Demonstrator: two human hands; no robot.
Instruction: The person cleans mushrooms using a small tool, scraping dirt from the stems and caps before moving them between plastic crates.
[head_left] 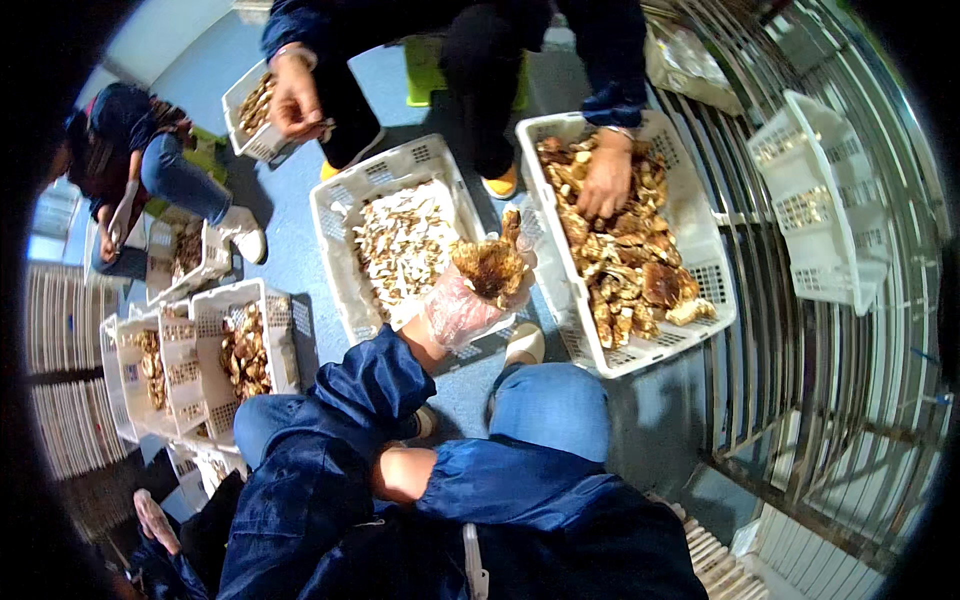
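Note:
My left hand [468,298], in a clear plastic glove, grips a large brown mushroom [488,262] with an upright stalk, above the middle basket's near right corner. That white basket [330,230] holds many small pale pieces [395,235]. Beside it on the right, a larger white basket [705,310] is heaped with brown mushrooms [665,285]. My right forearm [402,472], bare below a blue sleeve, crosses low in front of me; its hand is hidden under my left arm.
A co-worker's hands [606,185] work opposite me, one in the right basket. Another person [160,170] sits at upper left among baskets [272,365]. Metal racks [760,420] and an empty white basket [830,240] line the right. Another gloved hand [155,520] shows lower left.

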